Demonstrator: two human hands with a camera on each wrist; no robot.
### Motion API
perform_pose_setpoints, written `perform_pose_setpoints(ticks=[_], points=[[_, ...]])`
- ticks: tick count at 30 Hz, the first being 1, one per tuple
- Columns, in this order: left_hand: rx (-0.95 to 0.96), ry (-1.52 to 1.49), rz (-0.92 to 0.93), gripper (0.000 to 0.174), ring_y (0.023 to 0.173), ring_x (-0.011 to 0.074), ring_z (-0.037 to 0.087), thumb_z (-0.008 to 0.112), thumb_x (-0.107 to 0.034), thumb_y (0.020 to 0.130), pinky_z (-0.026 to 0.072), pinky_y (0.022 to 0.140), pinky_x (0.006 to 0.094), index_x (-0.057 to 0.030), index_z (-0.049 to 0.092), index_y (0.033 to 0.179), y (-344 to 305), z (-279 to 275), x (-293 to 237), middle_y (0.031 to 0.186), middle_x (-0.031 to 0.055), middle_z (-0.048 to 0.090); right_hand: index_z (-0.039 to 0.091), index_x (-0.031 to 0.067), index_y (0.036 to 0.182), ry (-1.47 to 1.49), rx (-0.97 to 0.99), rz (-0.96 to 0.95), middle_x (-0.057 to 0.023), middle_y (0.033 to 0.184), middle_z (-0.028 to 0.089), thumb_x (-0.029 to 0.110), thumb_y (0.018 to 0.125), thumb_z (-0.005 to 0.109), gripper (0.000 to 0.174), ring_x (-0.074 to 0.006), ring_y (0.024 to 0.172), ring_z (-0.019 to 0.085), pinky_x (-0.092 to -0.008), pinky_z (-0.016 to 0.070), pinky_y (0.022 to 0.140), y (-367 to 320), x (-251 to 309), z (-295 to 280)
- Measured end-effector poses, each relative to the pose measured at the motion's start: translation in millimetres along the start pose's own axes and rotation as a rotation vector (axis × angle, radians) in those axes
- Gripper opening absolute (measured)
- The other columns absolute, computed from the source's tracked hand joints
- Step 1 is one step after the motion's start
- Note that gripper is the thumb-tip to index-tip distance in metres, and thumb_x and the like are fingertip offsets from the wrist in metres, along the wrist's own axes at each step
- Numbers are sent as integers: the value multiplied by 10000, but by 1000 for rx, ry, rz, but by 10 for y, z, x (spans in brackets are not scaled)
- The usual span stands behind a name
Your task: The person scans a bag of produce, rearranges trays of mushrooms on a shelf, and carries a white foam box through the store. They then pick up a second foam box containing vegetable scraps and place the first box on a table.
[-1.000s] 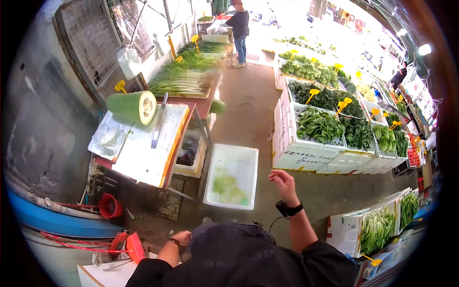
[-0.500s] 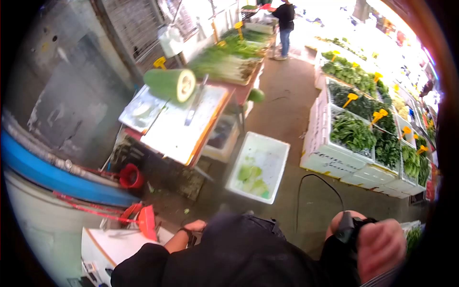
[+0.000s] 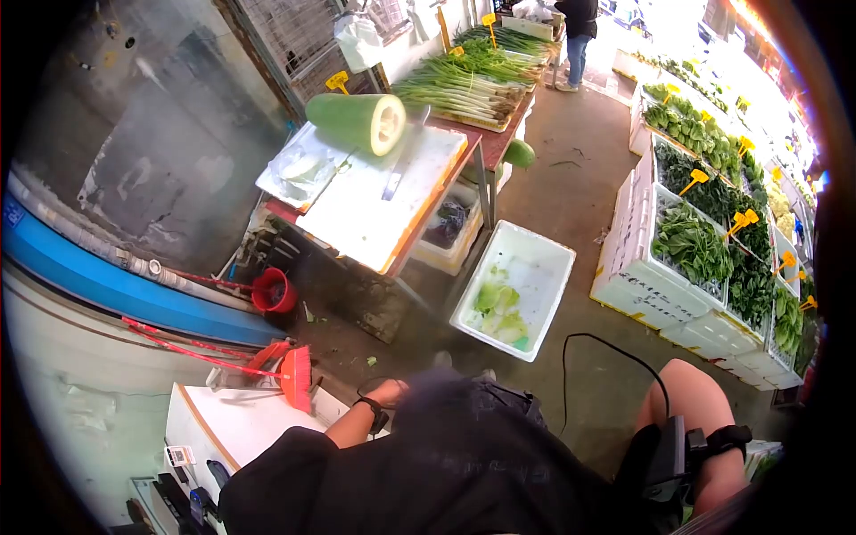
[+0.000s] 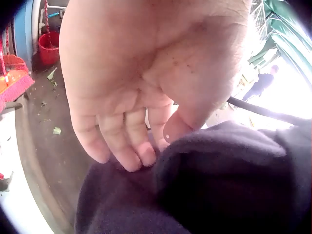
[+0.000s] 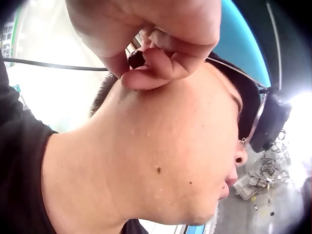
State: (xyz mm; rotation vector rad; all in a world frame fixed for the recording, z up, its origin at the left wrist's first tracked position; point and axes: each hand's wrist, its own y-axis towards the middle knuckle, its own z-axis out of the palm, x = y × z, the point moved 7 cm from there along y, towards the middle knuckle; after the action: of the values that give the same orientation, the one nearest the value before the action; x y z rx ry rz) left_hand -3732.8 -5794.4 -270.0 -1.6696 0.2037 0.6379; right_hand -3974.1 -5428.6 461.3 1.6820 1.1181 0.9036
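R grip (image 5: 175, 24): fingers curled in at side of head (image 5: 122, 131), upper ctr of R-wrist view; small dark round item (image 5: 137, 59) seen among them, poss. an earpiece. Whether it's pinched or just touched can't be told. L grip (image 4: 151, 73): nothing seen held, fingers loosely bent against dark garment (image 4: 126, 200), lower ctr of L-wrist view.

Chg vs ~1 s ago: R grip was held out over floor (image 3: 580, 174), right of ctr in head view; now brought up to head, only bent R arm (image 3: 695, 392) shown, lower right. Head view swung too, so bench (image 3: 493, 143) sits further right/up in frame; melon (image 3: 343, 120) + knife (image 3: 399, 169) there look undisturbed, upper ctr-left. Same for foam tray (image 3: 553, 267) w/ leaves (image 3: 499, 308), just right of ctr. Judged: item being adjusted or ear being rubbed; produce work prob. on hold till R grip is freed.

Hidden: R grip not shown in head view. Dark item partly covered by fingers, ID unconfirmed. L grip on cloth: pressed or brushed, unclear. Clear bag (image 3: 308, 165) contents hard to make out. Upper right of head view blown out; bystander (image 3: 580, 40) cut off at top edge.
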Motion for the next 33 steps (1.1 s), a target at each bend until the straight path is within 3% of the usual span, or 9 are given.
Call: perform_pose_setpoints(ticks=[5, 7, 10, 13, 16, 17, 18, 24, 33], points=[[2, 336, 562, 123, 614, 124, 536, 544, -102, 801, 435, 564, 276, -45, 648, 836, 86, -101, -141, 712, 21, 604, 477, 34, 896, 67, 41, 28, -180, 796, 644, 125, 861, 529, 110, -253, 579, 618, -243, 408, 432, 33, 39, -6], [-44, 118, 326, 145, 619, 113, 532, 540, -114, 826, 439, 576, 260, -54, 662, 875, 182, -200, -331, 727, -8, 612, 462, 33, 888, 87, 12, 123, -192, 796, 643, 125, 864, 521, 112, -263, 569, 621, -243, 402, 411, -96, -57, 8], [-391, 711, 565, 217, 681, 312, 632, 470, -101, 777, 498, 644, 394, -42, 676, 742, -620, -205, -1608, 720, 163, 653, 491, 66, 848, 53, -30, 474, -146, 785, 636, 90, 847, 526, 42, -225, 602, 613, -257, 399, 477, -585, -652, 349], [-550, 1156, 480, 191, 781, 365, 614, 493, -110, 753, 500, 708, 430, -51, 675, 742, -1480, -41, -2575, 787, 176, 640, 563, 88, 1113, 180, 355, 1151, -89, 942, 616, 90, 877, 543, 236, -237, 737, 617, -329, 527, 716, -1608, -1234, 874], [-311, 819, 872, 170, 736, 299, 648, 535, -135, 794, 505, 683, 394, -17, 653, 826, -2197, 411, -3323, 800, 171, 656, 447, 38, 1051, 65, 359, 1327, -180, 866, 604, 157, 890, 542, 221, -362, 740, 604, -421, 488, 636, -2460, -1755, 1403], [49, 650, 909, 173, 719, 243, 642, 558, -148, 816, 500, 665, 357, -5, 626, 885, -2350, 660, -3420, 818, 147, 650, 415, 35, 1057, -18, 362, 1450, -186, 846, 611, 186, 894, 546, 258, -379, 727, 604, -441, 477, 627, -2740, -1861, 1492], [402, 466, 923, 199, 702, 188, 635, 580, -161, 839, 495, 646, 321, 6, 600, 944, -2485, 903, -3465, 837, 123, 645, 402, 35, 1051, -84, 350, 1459, -184, 833, 614, 202, 894, 548, 271, -385, 722, 603, -449, 472, 623, -2928, -1946, 1556], [-7, 292, 953, 251, 715, 95, 554, 595, -153, 881, 443, 629, 227, -9, 538, 1078, -2168, 1118, -3289, 900, 50, 593, 416, 35, 1050, -252, 322, 1454, -212, 826, 618, 248, 865, 567, 319, -406, 751, 592, -460, 457, 640, -3333, -2176, 1657], [400, 23, 304, 139, 740, 75, 535, 590, -154, 893, 440, 638, 227, -26, 613, 938, -1597, 779, -2153, 829, -1, 599, 461, 76, 1106, -136, 255, 1492, -146, 849, 646, 261, 832, 614, 364, -357, 766, 619, -433, 483, 654, -3291, -2188, 1772]])
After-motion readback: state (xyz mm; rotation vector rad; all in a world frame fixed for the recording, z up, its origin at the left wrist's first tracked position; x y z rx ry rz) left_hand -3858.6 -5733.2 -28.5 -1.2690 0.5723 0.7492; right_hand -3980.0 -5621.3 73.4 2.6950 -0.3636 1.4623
